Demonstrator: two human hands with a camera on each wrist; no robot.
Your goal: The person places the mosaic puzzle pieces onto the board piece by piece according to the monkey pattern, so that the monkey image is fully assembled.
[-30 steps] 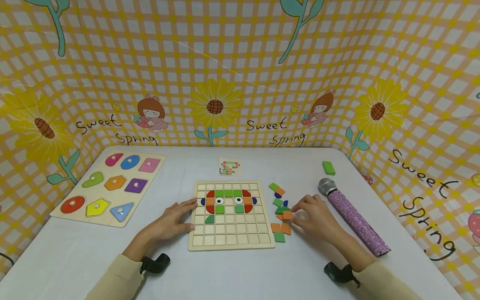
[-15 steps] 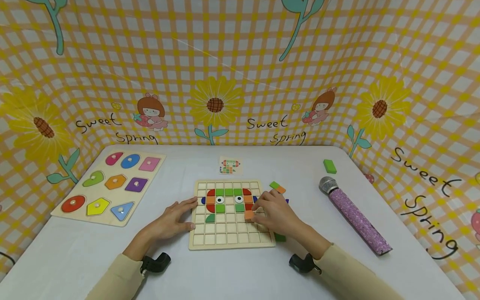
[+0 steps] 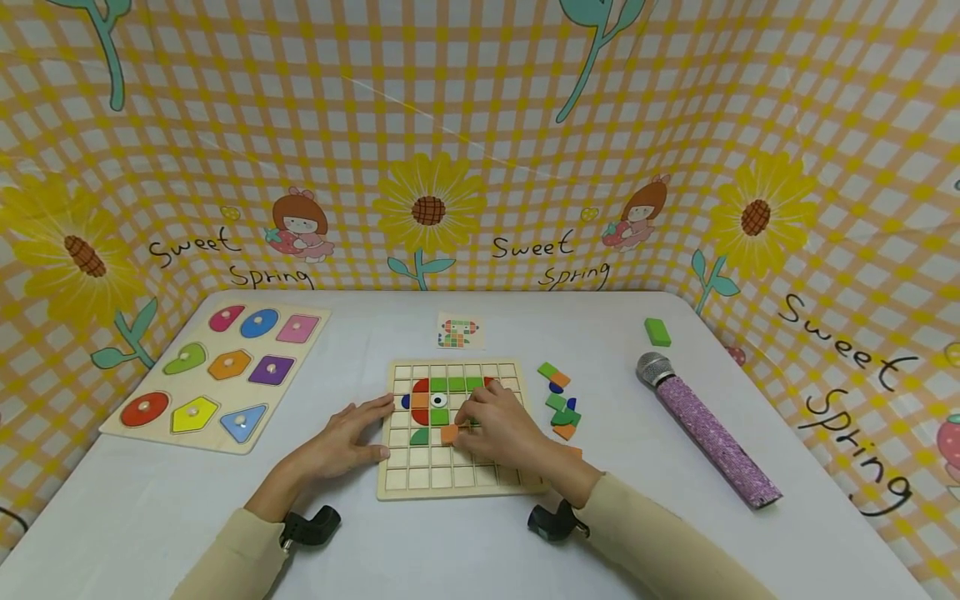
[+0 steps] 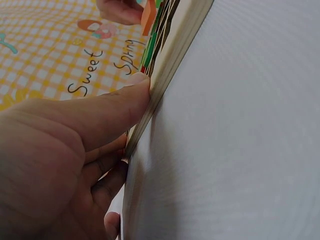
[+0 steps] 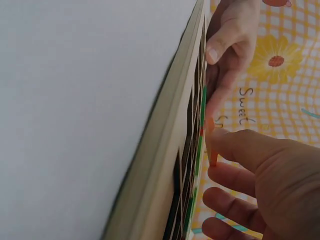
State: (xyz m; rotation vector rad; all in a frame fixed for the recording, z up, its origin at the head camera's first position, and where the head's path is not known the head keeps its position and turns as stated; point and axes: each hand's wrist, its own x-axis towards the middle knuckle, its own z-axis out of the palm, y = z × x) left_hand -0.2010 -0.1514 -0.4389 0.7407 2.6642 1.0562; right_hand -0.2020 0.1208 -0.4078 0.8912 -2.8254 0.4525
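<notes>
My right hand pinches an orange square tile between thumb and fingertips. In the right wrist view, the orange tile stands over the wooden grid board, near its surface. Just left of it a green quarter-round tile lies in a cell. The upper rows hold red, green, orange and blue tiles and an eye tile; my right hand hides those on the right. My left hand rests against the board's left edge, its thumb touching the rim in the left wrist view.
Loose tiles lie right of the board, some hidden by the right arm. A pattern card lies behind it. At left is a knobbed shape puzzle; at right, a glittery microphone and a green block.
My right hand has carried the orange tile from the loose pile leftward over the board, to beside the green quarter-round tile. The left hand has stayed at the board's edge.
</notes>
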